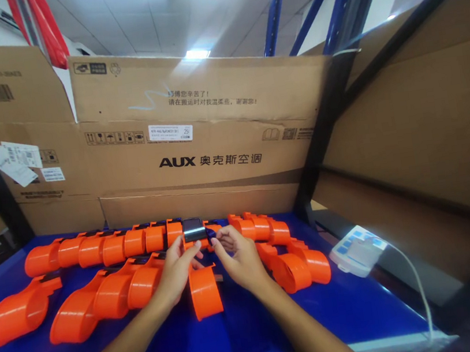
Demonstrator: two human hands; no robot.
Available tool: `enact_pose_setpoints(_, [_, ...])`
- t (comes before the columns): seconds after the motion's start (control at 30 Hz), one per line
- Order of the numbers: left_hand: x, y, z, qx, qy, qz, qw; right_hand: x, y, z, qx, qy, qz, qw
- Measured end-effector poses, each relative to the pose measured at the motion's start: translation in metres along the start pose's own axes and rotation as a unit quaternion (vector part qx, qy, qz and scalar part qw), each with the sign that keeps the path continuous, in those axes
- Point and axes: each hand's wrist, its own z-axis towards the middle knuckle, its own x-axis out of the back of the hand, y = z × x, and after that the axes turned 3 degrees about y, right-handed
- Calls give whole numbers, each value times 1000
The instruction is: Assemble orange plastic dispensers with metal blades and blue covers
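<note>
Held up over the blue tabletop is an orange tape dispenser [205, 292], its round band hanging down. A dark, shiny rectangular plate [193, 229] with a bright toothed-looking line across it sits at its top. My left hand [180, 270] is closed on the left side of the dispenser, thumb just below the plate. My right hand [241, 258] is on the other side, its fingers curled and thumb pointing inward by a small dark blue piece [211, 234]. Exactly what those right fingertips pinch is hard to make out.
Similar orange dispensers stand in a back row [113, 249] and a front row [110, 294], with more at the right [292, 271]. A translucent white box [359, 249] with a cable lies by the right edge. Cardboard [206, 127] walls the back; a dark post [317, 147] rises behind right.
</note>
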Motion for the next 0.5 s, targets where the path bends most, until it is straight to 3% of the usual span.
enact_pose_setpoints(0.3, [-3,6,-3,-30,0,14,999,9,-13,1,82,-31,-152,984])
enact_pose_setpoints(0.5, [-5,9,-5,-56,-10,18,998,12,-10,2,132,-66,-195,970])
